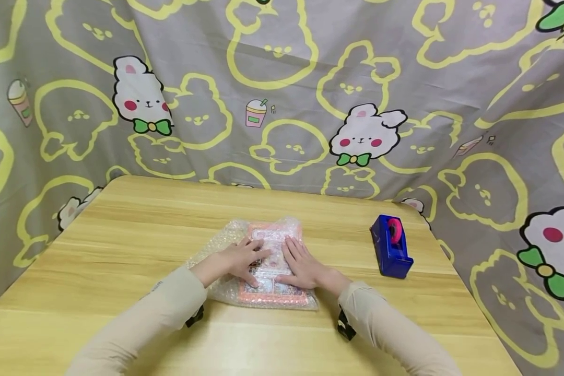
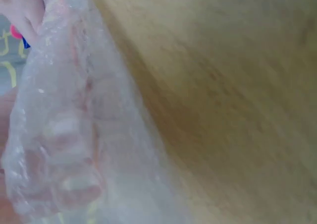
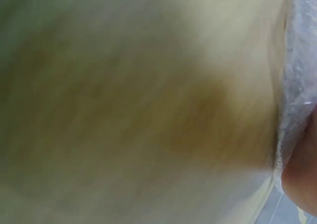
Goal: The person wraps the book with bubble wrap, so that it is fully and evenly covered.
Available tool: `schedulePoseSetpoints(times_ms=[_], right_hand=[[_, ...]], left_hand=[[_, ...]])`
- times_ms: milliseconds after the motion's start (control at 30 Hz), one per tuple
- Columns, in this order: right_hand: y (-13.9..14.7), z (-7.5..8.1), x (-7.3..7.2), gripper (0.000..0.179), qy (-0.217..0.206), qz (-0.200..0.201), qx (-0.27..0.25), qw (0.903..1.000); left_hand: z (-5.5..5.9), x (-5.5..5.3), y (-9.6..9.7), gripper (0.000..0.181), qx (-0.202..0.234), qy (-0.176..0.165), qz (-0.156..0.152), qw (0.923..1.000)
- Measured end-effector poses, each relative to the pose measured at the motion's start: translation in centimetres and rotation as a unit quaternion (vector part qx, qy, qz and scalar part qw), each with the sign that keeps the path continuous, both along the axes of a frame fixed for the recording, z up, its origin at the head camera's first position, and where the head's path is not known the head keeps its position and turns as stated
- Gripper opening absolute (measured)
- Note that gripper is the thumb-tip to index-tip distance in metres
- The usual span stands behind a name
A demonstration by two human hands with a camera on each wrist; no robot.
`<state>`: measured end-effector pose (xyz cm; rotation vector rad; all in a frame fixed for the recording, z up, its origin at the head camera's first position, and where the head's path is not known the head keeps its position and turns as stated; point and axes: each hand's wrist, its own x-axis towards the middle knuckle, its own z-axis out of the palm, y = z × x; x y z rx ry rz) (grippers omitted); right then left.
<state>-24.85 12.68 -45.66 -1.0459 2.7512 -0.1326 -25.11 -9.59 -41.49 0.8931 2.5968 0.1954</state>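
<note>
A flat rectangular item with a pink-orange border and a printed face (image 1: 274,298) lies on the table, covered by clear bubble wrap (image 1: 216,243). My left hand (image 1: 242,258) rests on the left part of the wrapped item, fingers spread. On its right part lies my right hand (image 1: 303,265), with fingers extended toward the far edge. Loose bubble wrap sticks out to the left, beneath my left wrist. The left wrist view shows the wrap (image 2: 74,100) close up; in the right wrist view only a strip of wrap (image 3: 299,70) and part of the hand (image 3: 302,174) appear.
A blue tape dispenser (image 1: 391,250) with a pink roll (image 1: 395,231) stands to the right on the wooden table (image 1: 136,235). Grey cloth with yellow cartoon outlines (image 1: 282,104) hangs behind the table and along its sides.
</note>
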Motion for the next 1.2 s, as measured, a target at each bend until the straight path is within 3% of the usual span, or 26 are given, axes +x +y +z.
schedulePoseSetpoints(times_ms=[167, 267, 467, 633, 733, 967, 1200], right_hand=[[-0.1, 0.3, 0.0, 0.089, 0.0, -0.007, 0.018, 0.9998], [-0.3, 0.3, 0.1, 0.089, -0.001, -0.006, 0.017, 0.9998], [-0.2, 0.3, 0.2, 0.09, -0.006, -0.004, 0.006, 1.0], [-0.1, 0.3, 0.3, 0.088, -0.002, -0.005, 0.002, 1.0], [-0.1, 0.2, 0.2, 0.089, -0.001, -0.003, -0.003, 1.0], [0.0, 0.2, 0.3, 0.089, 0.005, -0.003, -0.001, 1.0], [-0.2, 0.1, 0.2, 0.088, 0.012, -0.005, 0.0, 0.9999]], left_hand=[[0.4, 0.7, -0.7, 0.08, 0.025, -0.003, 0.001, 0.9997], [0.5, 1.4, -2.1, 0.078, 0.053, 0.002, 0.01, 0.9986], [0.9, 2.9, -5.3, 0.072, 0.069, 0.005, 0.056, 0.996], [1.1, 3.8, -6.9, 0.069, 0.064, 0.028, 0.078, 0.9945], [1.1, 4.1, -7.6, 0.069, 0.059, 0.038, 0.111, 0.9913], [0.9, 4.4, -8.5, 0.074, 0.07, -0.003, 0.185, 0.9802], [1.1, 3.8, -9.0, 0.074, 0.145, 0.03, 0.238, 0.96]])
